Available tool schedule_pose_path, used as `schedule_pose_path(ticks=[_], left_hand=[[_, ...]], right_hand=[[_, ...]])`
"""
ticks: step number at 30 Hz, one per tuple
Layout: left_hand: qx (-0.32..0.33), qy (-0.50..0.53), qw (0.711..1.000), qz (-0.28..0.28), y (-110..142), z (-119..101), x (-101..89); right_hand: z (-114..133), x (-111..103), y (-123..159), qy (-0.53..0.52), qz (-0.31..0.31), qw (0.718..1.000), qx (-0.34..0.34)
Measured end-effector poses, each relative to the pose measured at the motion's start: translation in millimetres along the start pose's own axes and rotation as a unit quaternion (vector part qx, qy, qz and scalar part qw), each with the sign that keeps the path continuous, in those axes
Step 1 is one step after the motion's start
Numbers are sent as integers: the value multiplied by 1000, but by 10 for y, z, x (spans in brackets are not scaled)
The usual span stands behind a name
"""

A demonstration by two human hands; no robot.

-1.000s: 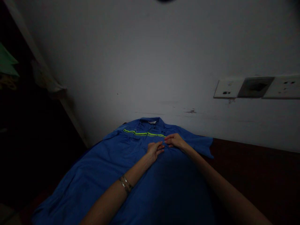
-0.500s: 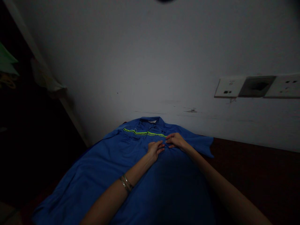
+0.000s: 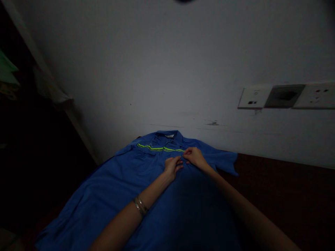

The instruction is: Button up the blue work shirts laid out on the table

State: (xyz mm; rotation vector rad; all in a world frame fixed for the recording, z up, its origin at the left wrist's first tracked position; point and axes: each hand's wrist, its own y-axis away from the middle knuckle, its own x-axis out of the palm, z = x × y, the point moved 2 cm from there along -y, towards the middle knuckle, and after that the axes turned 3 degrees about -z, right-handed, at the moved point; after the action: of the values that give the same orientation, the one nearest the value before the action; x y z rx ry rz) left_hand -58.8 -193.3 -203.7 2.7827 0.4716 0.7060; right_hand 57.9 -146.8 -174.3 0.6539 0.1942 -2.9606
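A blue short-sleeved shirt (image 3: pixel 104 195) lies spread face up, collar toward the wall, with a yellow-green stripe across its chest. My left hand (image 3: pixel 172 166) rests on the chest just below the stripe, thumb and fingertips closed on the cloth. Close beside it, my right hand (image 3: pixel 194 157) pinches the shirt at the stripe's right end, around the pocket area. The fingertips of both hands nearly meet. Whether a small button lies between them is too dark and small to tell. Metal bangles (image 3: pixel 140 205) circle my left wrist.
The dark reddish table top (image 3: pixel 274 188) extends to the right of the shirt. Behind it rises a pale wall (image 3: pixel 157 69) with scuff marks and a row of sockets (image 3: pixel 255 98). Light green cloth (image 3: pixel 7 68) hangs at the dim left edge.
My right hand has shifted slightly left, and its fingers have drawn closer together near the left fingertips. My left hand and the shirt stay nearly in place.
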Motion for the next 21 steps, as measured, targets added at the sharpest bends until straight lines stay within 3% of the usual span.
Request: schedule_pose_path(ticks=[4,8,14,16,19,21], left_hand=[[6,11,1000,11,-29,-41,2],[14,-42,999,24,-33,-101,21],[106,-152,982,43,-73,-146,38],[182,-220,958,41,-84,-170,43],[321,-301,898,22,-64,-239,54],[376,-331,865,23,-42,-288,60]], right_hand=[[77,-29,28,57,5,995,-81],[114,-66,43,140,24,978,-152],[45,-24,49,187,0,960,-208],[10,2,38,186,-25,957,-220],[-21,28,24,184,-53,953,-234],[-22,31,19,177,-59,955,-232]])
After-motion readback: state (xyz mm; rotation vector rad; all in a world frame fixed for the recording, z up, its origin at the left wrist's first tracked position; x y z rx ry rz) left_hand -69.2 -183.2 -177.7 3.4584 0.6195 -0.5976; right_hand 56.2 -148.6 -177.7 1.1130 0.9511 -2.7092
